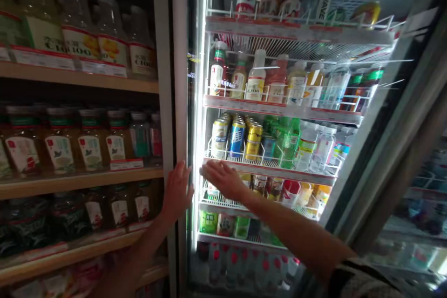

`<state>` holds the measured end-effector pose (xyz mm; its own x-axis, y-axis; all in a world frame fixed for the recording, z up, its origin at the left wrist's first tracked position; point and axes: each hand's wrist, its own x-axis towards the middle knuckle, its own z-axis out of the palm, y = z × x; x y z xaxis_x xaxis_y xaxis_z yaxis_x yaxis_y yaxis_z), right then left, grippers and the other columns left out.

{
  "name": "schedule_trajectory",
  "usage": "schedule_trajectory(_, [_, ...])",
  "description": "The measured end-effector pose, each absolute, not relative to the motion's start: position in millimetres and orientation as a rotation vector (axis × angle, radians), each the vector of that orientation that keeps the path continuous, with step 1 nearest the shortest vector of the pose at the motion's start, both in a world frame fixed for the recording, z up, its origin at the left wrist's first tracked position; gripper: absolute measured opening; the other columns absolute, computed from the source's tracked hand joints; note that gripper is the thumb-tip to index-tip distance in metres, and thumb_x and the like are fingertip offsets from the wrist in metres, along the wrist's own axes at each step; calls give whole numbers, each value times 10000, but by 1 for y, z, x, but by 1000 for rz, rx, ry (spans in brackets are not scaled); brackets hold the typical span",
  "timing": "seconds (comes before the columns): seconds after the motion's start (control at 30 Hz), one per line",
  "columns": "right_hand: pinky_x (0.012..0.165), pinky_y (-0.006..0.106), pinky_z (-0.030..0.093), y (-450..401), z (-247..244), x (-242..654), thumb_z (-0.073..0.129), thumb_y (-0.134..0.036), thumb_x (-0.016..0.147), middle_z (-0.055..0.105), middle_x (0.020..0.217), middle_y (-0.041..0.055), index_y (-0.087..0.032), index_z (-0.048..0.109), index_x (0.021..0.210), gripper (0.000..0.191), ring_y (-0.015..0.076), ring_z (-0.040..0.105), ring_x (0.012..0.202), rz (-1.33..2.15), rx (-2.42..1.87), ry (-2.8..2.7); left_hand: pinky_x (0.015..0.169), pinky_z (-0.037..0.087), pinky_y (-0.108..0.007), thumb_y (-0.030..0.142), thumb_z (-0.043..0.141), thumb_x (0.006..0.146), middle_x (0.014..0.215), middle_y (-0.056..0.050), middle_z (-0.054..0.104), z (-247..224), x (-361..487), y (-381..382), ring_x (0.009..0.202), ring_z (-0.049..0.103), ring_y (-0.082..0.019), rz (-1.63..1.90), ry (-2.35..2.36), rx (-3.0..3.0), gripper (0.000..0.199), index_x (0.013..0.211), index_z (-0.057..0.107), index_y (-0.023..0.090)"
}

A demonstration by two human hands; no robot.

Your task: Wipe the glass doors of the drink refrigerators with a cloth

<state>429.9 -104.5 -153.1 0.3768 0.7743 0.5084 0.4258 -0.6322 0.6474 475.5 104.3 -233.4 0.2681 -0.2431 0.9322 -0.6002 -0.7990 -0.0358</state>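
My left hand is at the left frame of a lit drinks fridge, fingers spread and nothing in them. Whether its palm touches the frame is hard to tell. My right hand reaches in from the right with its fingers stretched toward the bright light strip; it is open and holds nothing. Behind it runs a wire shelf edge with a silver can, a blue can, a gold can and a green bottle above. My right forearm covers part of the lower shelves.
Wooden shelves with bottled drinks stand to the left. Higher fridge shelves hold bottles; clear bottles with red caps fill the bottom. A dark door edge slants along the right.
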Motion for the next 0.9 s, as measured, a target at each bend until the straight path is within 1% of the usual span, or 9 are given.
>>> schedule_trajectory(0.07, [1076,348,348,-93,-183,432,425,-175,903,534,1336,53,-181,489,1281,383,164,429,1276,996,2128,1229,1057,334,-513,185,451,830,1451,-199,341,-242,470,114,1365,305,-307,1539,-777,2259,538,1355,339,147])
schedule_trajectory(0.13, [1084,391,339,-83,-177,440,409,-174,911,518,1356,52,-196,485,1282,380,175,431,1279,1020,2110,1241,1059,332,-503,186,439,837,1438,-208,355,-246,466,122,1361,310,-307,1526,-754,2283,504,1333,369,129])
schedule_trajectory(0.23, [1116,513,251,-67,-139,457,408,-131,894,385,1467,73,-226,417,1351,468,240,306,1373,1260,2261,992,1080,301,-503,207,427,845,1460,-196,327,-245,464,129,1373,289,-297,1491,-681,2269,504,1340,366,135])
schedule_trajectory(0.3, [1126,526,227,-60,-138,461,425,-119,879,336,1495,80,-222,400,1367,499,253,251,1399,1288,2317,931,1088,286,-509,218,420,846,1479,-177,304,-246,463,129,1382,271,-289,1459,-657,2257,518,1355,350,153])
schedule_trajectory(0.5, [1068,336,375,-87,-212,435,416,-167,905,582,1287,23,-200,527,1240,354,138,483,1232,924,2111,1279,1079,308,-493,191,432,832,1457,-175,346,-257,460,128,1371,300,-284,1410,-728,2305,519,1347,369,153])
schedule_trajectory(0.57, [1097,388,335,-107,-186,432,412,-141,900,552,1326,16,-234,498,1278,399,157,445,1274,1022,2090,1251,1078,310,-495,186,436,829,1462,-171,339,-254,460,126,1373,296,-285,1406,-745,2301,525,1349,365,158])
schedule_trajectory(0.7, [1143,570,107,-141,-118,431,423,-125,892,351,1487,38,-319,384,1376,523,253,237,1405,1514,2304,734,1095,287,-499,173,431,829,1478,-171,312,-233,463,112,1394,250,-271,1388,-798,2249,504,1329,380,143])
schedule_trajectory(0.77, [1154,550,49,-154,-126,423,439,-145,894,342,1491,38,-310,372,1388,525,249,181,1423,1543,2325,672,1114,262,-489,167,432,827,1480,-171,309,-223,464,101,1406,220,-257,1384,-839,2241,499,1322,383,132])
schedule_trajectory(0.9, [1187,393,44,-175,-180,398,437,-128,891,494,1383,-14,-277,463,1326,461,143,250,1395,1166,2123,1046,1125,249,-490,142,422,829,1473,-158,333,-211,463,81,1409,212,-245,1371,-978,2248,503,1330,376,141])
